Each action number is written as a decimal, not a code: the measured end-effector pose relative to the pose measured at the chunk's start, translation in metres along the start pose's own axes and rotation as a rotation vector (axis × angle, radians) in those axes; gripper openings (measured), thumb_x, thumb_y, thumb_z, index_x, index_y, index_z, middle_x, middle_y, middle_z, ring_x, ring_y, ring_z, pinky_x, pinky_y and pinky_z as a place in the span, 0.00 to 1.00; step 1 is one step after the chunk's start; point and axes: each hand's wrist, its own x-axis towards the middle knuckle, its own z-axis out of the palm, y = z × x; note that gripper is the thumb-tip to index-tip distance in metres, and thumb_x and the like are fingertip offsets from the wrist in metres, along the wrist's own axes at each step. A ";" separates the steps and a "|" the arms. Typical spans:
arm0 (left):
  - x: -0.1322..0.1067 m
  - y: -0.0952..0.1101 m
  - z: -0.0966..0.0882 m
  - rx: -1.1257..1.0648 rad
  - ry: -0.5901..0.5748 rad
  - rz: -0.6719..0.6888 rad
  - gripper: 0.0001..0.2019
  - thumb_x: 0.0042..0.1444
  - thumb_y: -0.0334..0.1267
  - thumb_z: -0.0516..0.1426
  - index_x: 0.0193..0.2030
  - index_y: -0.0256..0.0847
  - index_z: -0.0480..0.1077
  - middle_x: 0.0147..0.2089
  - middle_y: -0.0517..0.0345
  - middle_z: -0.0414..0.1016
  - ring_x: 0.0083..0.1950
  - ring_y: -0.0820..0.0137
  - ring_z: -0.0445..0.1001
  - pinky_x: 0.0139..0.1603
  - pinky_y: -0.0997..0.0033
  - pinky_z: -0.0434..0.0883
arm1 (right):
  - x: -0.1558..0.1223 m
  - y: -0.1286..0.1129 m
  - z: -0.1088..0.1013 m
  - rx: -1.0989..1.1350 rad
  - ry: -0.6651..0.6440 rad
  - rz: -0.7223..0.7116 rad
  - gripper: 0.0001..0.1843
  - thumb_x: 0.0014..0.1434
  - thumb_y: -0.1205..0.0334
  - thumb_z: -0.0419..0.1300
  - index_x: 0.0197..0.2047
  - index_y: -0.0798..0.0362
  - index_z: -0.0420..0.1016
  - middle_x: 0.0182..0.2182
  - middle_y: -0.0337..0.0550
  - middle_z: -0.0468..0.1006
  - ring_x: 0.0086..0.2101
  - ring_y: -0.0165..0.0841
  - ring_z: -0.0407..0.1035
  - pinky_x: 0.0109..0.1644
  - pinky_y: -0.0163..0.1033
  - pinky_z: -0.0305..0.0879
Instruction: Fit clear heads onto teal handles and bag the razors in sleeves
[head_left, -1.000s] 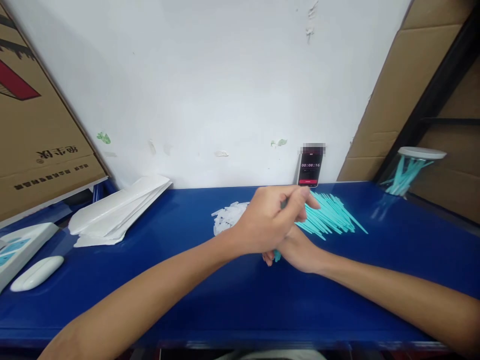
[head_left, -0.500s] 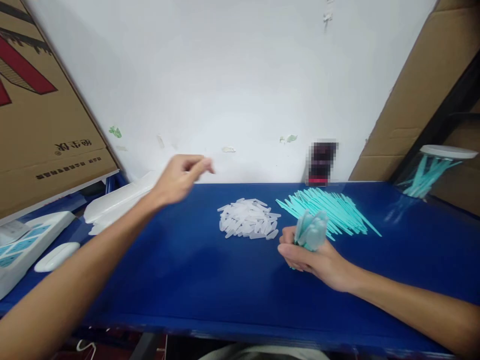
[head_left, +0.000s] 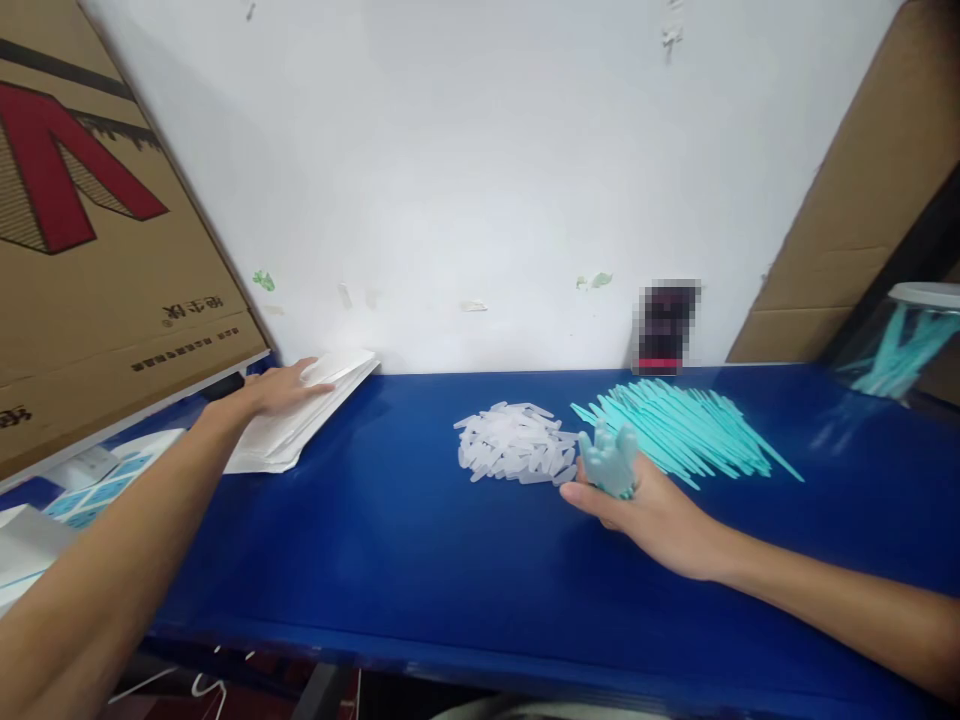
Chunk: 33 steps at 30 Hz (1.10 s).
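Note:
My right hand (head_left: 651, 510) rests on the blue table (head_left: 420, 560), closed round a bunch of turquoise sticks with clear caps (head_left: 609, 462) that stand up from the fist. A heap of clear plastic caps (head_left: 514, 455) lies just left of that hand. Behind it, loose turquoise sticks (head_left: 690, 428) are spread out. My left hand (head_left: 281, 388) reaches far left and lies flat, fingers stretched, on a stack of white bags (head_left: 300, 420).
A large cardboard box (head_left: 97, 250) leans at the left above white items (head_left: 45, 500). A phone (head_left: 664, 328) stands against the white wall. A clear jar with turquoise sticks (head_left: 911, 340) sits at the far right, beside more cardboard.
My left hand left the right hand, swung across to the left and came down on the white bags. The right hand stayed put with its bunch.

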 end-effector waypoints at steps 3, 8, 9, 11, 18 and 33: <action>0.004 0.011 0.002 0.084 0.272 -0.010 0.27 0.62 0.61 0.53 0.44 0.37 0.76 0.53 0.57 0.80 0.78 0.46 0.37 0.72 0.41 0.53 | 0.003 0.002 -0.005 -0.075 0.040 -0.069 0.26 0.59 0.48 0.66 0.24 0.49 0.55 0.21 0.31 0.53 0.23 0.27 0.47 0.28 0.38 0.49; -0.017 0.091 0.028 -0.258 0.257 0.304 0.21 0.68 0.49 0.45 0.58 0.48 0.72 0.65 0.75 0.71 0.78 0.56 0.34 0.72 0.49 0.57 | 0.008 0.004 -0.009 -0.025 0.205 -0.177 0.20 0.60 0.51 0.61 0.25 0.49 0.57 0.22 0.33 0.58 0.25 0.29 0.52 0.30 0.38 0.52; -0.030 0.111 0.040 -0.430 0.234 0.312 0.19 0.66 0.48 0.47 0.57 0.51 0.73 0.60 0.75 0.75 0.78 0.57 0.40 0.70 0.50 0.59 | 0.010 0.004 -0.008 -0.030 0.227 -0.177 0.19 0.61 0.51 0.60 0.25 0.49 0.58 0.23 0.34 0.58 0.25 0.29 0.53 0.30 0.38 0.53; -0.058 0.145 0.072 -0.524 0.155 0.323 0.16 0.62 0.52 0.54 0.53 0.55 0.75 0.52 0.73 0.80 0.74 0.56 0.57 0.67 0.52 0.67 | 0.016 0.000 -0.005 -0.090 0.223 -0.152 0.20 0.61 0.52 0.60 0.24 0.49 0.57 0.22 0.34 0.59 0.25 0.29 0.53 0.31 0.38 0.53; -0.115 0.165 0.176 -0.962 -0.069 0.023 0.31 0.51 0.67 0.59 0.50 0.42 0.74 0.42 0.50 0.81 0.47 0.56 0.78 0.47 0.58 0.77 | 0.035 -0.018 -0.001 -0.308 0.161 -0.285 0.15 0.55 0.56 0.63 0.24 0.51 0.61 0.22 0.34 0.64 0.24 0.28 0.55 0.29 0.37 0.53; -0.154 0.150 0.198 -1.125 -0.215 -0.123 0.20 0.53 0.38 0.63 0.53 0.36 0.75 0.52 0.46 0.79 0.63 0.48 0.71 0.66 0.49 0.69 | 0.056 -0.052 -0.029 -1.357 -0.037 -0.112 0.12 0.60 0.54 0.64 0.34 0.54 0.72 0.29 0.49 0.77 0.27 0.38 0.70 0.28 0.40 0.44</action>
